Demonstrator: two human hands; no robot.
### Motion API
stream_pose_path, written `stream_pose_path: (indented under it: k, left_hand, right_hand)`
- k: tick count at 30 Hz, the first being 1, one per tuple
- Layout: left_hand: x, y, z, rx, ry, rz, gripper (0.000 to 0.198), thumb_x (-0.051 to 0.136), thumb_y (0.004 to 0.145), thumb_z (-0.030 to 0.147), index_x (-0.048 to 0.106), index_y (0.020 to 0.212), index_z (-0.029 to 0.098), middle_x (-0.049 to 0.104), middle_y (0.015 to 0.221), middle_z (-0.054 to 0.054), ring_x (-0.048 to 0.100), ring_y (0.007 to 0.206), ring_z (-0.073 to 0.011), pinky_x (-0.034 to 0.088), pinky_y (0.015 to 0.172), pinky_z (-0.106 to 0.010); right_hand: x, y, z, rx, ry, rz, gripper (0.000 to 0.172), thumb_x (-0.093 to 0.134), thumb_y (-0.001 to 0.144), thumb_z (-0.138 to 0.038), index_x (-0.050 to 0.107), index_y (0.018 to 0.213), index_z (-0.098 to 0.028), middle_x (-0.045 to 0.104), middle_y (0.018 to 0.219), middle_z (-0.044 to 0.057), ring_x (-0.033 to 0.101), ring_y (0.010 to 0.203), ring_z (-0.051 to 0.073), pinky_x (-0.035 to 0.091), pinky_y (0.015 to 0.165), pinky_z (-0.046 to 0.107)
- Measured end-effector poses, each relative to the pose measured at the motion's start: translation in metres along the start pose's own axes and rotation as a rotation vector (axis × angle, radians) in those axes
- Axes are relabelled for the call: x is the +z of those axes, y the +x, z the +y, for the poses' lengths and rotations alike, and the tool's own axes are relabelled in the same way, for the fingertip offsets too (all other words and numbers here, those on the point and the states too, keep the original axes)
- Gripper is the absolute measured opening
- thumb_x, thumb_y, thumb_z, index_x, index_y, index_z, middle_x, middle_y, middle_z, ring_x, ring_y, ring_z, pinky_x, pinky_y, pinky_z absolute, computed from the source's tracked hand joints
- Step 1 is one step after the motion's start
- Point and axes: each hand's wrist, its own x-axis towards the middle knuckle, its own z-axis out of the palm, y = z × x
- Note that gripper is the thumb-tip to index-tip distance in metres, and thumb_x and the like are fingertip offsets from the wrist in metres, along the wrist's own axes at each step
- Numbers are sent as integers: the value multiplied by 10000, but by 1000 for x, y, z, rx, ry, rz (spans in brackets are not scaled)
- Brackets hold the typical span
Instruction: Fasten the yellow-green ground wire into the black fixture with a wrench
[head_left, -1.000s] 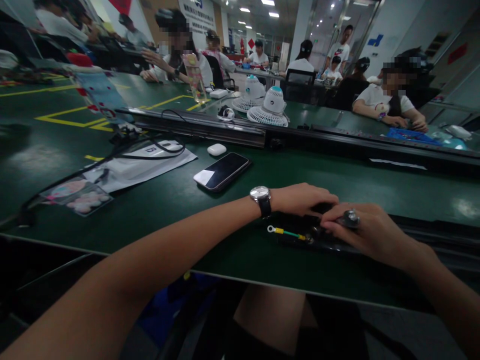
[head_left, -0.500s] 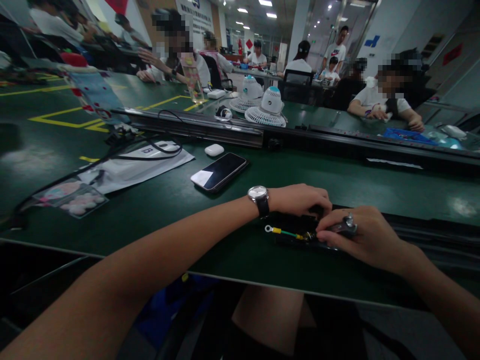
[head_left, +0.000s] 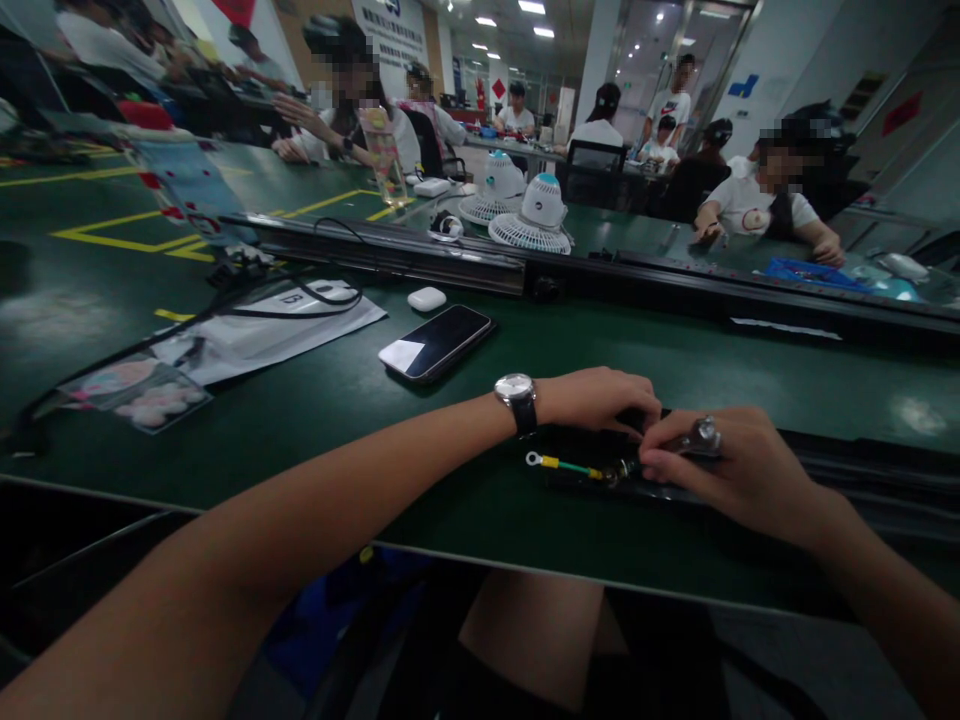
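Note:
My right hand point(head_left: 731, 460) is closed in a pinch on a small silver-grey metal tool point(head_left: 694, 437) with a rounded end; its exact kind is unclear. The tool's other end is hidden by the fingers. Just left of the fingertips, a short green-yellow wire point(head_left: 576, 467) with a ring terminal meets a small metal fastener point(head_left: 619, 470) on a long black rail point(head_left: 847, 470). My left hand point(head_left: 607, 398) lies over the rail's far side, its fingers curled down and touching or nearly touching my right hand. What those fingers grip is hidden.
A phone point(head_left: 437, 343), a white earbud case point(head_left: 427, 299) and a white paper bag point(head_left: 270, 335) lie on the green table point(head_left: 600, 340). Farther back run a long dark rail point(head_left: 390, 250) and two white fans point(head_left: 531, 220). Several people sit beyond.
My right hand has turned slightly, and the tool's rounded end has shifted a little right and up. The left hand stays almost in place.

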Motion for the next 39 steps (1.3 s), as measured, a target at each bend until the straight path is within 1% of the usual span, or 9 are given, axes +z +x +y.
stream_pose_path:
  k: [6, 13, 15, 18, 20, 22, 27, 33, 39]
  left_hand:
    - [-1, 0, 2, -2, 7, 1, 129, 667, 920, 215, 660, 1048, 220, 632, 1167, -43, 615, 1015, -177, 465, 838, -287]
    - [-1, 0, 1, 6, 6, -10, 113, 645, 938, 247, 649, 1042, 202, 627, 1177, -56, 618, 1028, -183, 474, 845, -290]
    - [0, 0, 0, 17, 10, -6, 132, 643, 937, 236, 649, 1063, 195, 631, 1184, -68, 619, 1048, -191, 476, 859, -294]
    - [0, -1, -1, 35, 12, -1, 233, 652, 920, 199, 639, 1153, 192, 628, 1216, -82, 618, 1082, -202, 479, 885, -301]
    - [0, -2, -2, 43, 11, 0, 287, 654, 915, 193, 632, 1201, 199, 625, 1232, -80, 618, 1090, -206, 480, 893, -307]
    - [0, -1, -3, 44, 10, -2, 281, 648, 920, 200, 638, 1200, 207, 623, 1234, -72, 619, 1086, -203, 481, 893, -306]
    - [0, 0, -3, 44, 9, -10, 225, 640, 938, 244, 639, 1158, 198, 621, 1211, -72, 615, 1063, -194, 483, 877, -301]
    - [1, 0, 0, -3, -8, -3, 146, 672, 915, 229, 666, 1061, 236, 624, 1188, -42, 612, 1048, -187, 474, 863, -298]
    - [1, -1, 3, 2, -13, 16, 117, 660, 921, 227, 673, 1037, 225, 640, 1166, -50, 622, 1016, -189, 477, 841, -309]
  right_hand:
    - [8, 1, -2, -5, -12, 21, 106, 649, 976, -272, 697, 901, -215, 744, 764, -44, 685, 625, 112, 441, 593, 234]
    - [10, 1, -1, -56, -10, -37, 99, 600, 998, -229, 665, 925, -212, 720, 807, -31, 675, 709, 121, 466, 660, 240]
    - [5, 2, 0, -93, -17, -99, 111, 561, 1018, -214, 658, 965, -210, 716, 863, -10, 675, 782, 141, 479, 726, 263]
    - [-6, 2, 3, -175, -13, -225, 140, 513, 1042, -195, 646, 1077, -217, 713, 1028, 28, 664, 948, 181, 480, 858, 320]
    - [-12, 2, 5, -195, 16, -232, 152, 517, 1042, -188, 637, 1126, -229, 706, 1082, 31, 654, 998, 181, 476, 887, 322]
    - [-15, 1, 6, -153, 46, -182, 144, 541, 1032, -189, 636, 1130, -237, 713, 1036, 11, 664, 956, 159, 483, 845, 282]
    - [-7, -1, 5, 6, 11, -59, 86, 586, 1013, -241, 672, 1016, -240, 734, 838, -40, 683, 692, 122, 472, 663, 234]
    - [5, -1, -1, -7, -34, -32, 126, 616, 1001, -305, 701, 940, -235, 763, 841, -24, 704, 677, 134, 495, 656, 238]
    - [5, 0, -8, -45, -9, -101, 105, 558, 1009, -229, 659, 980, -220, 725, 855, 1, 682, 748, 156, 489, 689, 268]
